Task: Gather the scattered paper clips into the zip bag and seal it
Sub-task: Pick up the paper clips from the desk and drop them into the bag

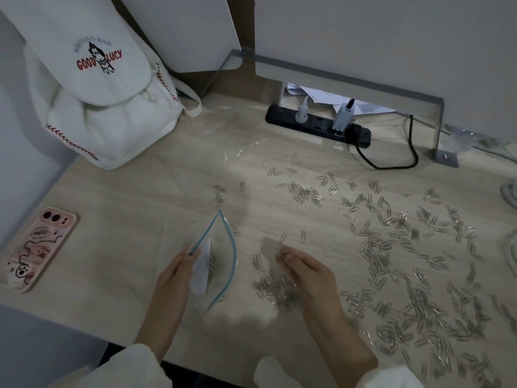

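Clips (391,261) lie mostly strewn on the tabletop (134,191), few in the bag (201,278). The left hand (176,275) pinches the bag's rim, mouth held open; the right hand (305,270) pinches a small bunch beside it. Gathering seems early: next, drop that bunch into the mouth.

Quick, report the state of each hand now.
Left hand: grips the zip bag by its mouth.
Right hand: pinches a few paper clips.
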`<state>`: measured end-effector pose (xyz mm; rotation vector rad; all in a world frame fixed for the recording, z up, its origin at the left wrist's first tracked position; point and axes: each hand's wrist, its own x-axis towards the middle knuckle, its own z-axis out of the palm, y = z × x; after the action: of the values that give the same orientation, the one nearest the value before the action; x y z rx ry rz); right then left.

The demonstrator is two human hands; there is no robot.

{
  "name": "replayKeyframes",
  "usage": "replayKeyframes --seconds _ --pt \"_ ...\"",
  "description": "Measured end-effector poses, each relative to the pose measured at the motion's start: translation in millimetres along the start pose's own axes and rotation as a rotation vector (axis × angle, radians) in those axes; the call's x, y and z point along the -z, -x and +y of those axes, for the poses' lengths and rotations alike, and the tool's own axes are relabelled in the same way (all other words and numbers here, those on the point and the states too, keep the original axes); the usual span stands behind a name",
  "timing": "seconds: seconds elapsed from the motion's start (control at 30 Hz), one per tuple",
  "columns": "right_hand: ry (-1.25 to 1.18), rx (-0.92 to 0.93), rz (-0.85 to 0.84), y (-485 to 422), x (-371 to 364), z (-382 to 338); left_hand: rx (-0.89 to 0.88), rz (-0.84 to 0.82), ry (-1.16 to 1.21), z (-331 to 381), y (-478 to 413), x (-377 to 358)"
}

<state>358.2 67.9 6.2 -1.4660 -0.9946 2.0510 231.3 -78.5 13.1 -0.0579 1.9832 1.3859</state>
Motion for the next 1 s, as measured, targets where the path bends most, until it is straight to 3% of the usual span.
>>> replayKeyframes --seconds 0.1,0.3,0.43,0.57,0.7,0.87,1.0 --pt "0.086 0.091 -0.170 28 -30 -11 0.007 -0.009 -0.008 2 1 -4" --pt "0.627 0.416 -0.308 36 -61 14 -0.012 -0.022 -0.035 5 2 -9" --pt "0.712 0.438 -0.424 38 -53 18 -0.012 -0.024 -0.036 5 1 -8" --pt "0.611 0.396 -0.186 23 -22 12 0.011 0.002 -0.011 5 0 -6" --pt "0.866 0.212 0.068 2 30 20 0.021 -0.008 -0.017 5 -2 -6" --pt "0.916 -0.032 0.156 11 44 45 0.024 -0.007 -0.017 5 -4 -8" --pt "0.970 0.063 0.151 3 21 67 0.017 -0.002 -0.009 6 -5 -8"
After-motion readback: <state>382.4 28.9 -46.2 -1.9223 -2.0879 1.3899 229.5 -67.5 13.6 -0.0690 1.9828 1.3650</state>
